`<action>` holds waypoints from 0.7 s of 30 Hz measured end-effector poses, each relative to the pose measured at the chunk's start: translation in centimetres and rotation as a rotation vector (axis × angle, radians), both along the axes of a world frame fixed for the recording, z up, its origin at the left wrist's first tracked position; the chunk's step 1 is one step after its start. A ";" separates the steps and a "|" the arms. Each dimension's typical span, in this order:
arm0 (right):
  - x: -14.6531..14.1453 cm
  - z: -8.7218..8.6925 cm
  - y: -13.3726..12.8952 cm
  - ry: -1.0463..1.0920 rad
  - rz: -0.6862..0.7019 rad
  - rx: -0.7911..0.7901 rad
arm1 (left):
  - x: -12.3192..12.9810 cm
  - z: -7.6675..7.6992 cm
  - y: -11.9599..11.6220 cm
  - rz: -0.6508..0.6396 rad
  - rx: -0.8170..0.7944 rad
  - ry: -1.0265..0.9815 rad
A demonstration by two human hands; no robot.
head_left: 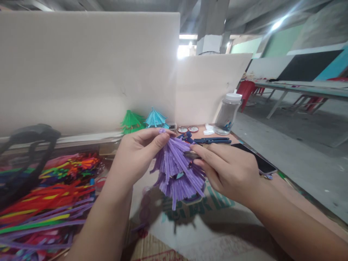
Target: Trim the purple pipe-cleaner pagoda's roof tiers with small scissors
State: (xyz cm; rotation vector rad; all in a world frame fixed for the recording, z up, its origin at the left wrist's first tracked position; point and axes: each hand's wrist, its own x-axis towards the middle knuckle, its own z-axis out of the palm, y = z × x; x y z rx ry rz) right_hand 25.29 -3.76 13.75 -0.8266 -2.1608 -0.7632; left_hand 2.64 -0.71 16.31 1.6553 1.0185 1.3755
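A purple pipe-cleaner tree (176,163), layered with drooping strands, hangs in the air above the cardboard. My left hand (138,152) pinches it at the top, thumb and fingers closed near a small purple tip. On the tree's right side, my right hand (231,168) is closed around a small dark tool (191,155), whose end touches the purple strands. Most of that tool is hidden by my fingers, so its kind is unclear. Behind my left hand stand a green pipe-cleaner tree (132,121) and a light blue pipe-cleaner tree (156,117).
Bundles of coloured pipe cleaners (46,199) lie at the left. Blue-handled pliers (212,140), a phone (257,159), two round tins (187,129) and a clear bottle (228,112) are along the back and right. White boards (89,72) rise behind printed cardboard (217,232).
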 end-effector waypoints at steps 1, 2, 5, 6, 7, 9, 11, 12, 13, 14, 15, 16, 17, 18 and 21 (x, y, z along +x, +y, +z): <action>0.0 0.0 0.0 -0.002 -0.007 0.003 | 0.0 -0.1 0.0 0.001 0.004 -0.005; -0.1 0.0 0.0 -0.002 -0.010 0.004 | 0.0 -0.1 0.1 0.001 0.010 -0.008; -0.2 0.0 -0.1 -0.003 -0.004 0.017 | 0.0 -0.2 0.1 -0.015 0.026 -0.019; -0.2 0.0 -0.1 -0.006 -0.005 0.018 | 0.0 -0.2 0.1 -0.020 0.026 -0.024; -0.2 0.0 -0.1 -0.008 -0.009 0.018 | 0.0 -0.2 0.0 -0.024 0.024 -0.025; -0.3 0.0 -0.1 -0.011 -0.027 0.015 | 0.1 -0.1 0.0 -0.021 0.017 -0.021; -0.3 -0.1 -0.1 -0.007 -0.042 0.008 | 0.1 -0.1 -0.1 -0.016 0.014 -0.014; -0.3 0.0 -0.1 -0.004 -0.044 0.003 | 0.2 -0.1 -0.2 -0.014 0.015 -0.013; -0.2 0.0 -0.1 -0.003 -0.046 -0.006 | 0.2 0.0 -0.2 -0.013 0.020 -0.016; -0.2 0.0 -0.1 -0.001 -0.047 -0.015 | 0.2 -0.1 -0.2 -0.012 0.027 -0.023; -0.2 0.0 -0.1 0.001 -0.046 -0.022 | 0.2 -0.1 -0.2 -0.010 0.034 -0.031; -0.2 0.0 -0.1 0.003 -0.045 -0.027 | 0.2 -0.1 -0.2 -0.009 0.041 -0.039; -0.2 0.0 -0.1 0.005 -0.043 -0.031 | 0.2 -0.2 -0.2 -0.006 0.045 -0.046; -0.1 0.0 -0.2 0.008 -0.041 -0.034 | 0.3 -0.2 -0.2 -0.004 0.050 -0.052; 0.0 0.1 -0.1 0.023 -0.027 -0.051 | 0.3 -0.3 0.0 -0.007 0.069 -0.077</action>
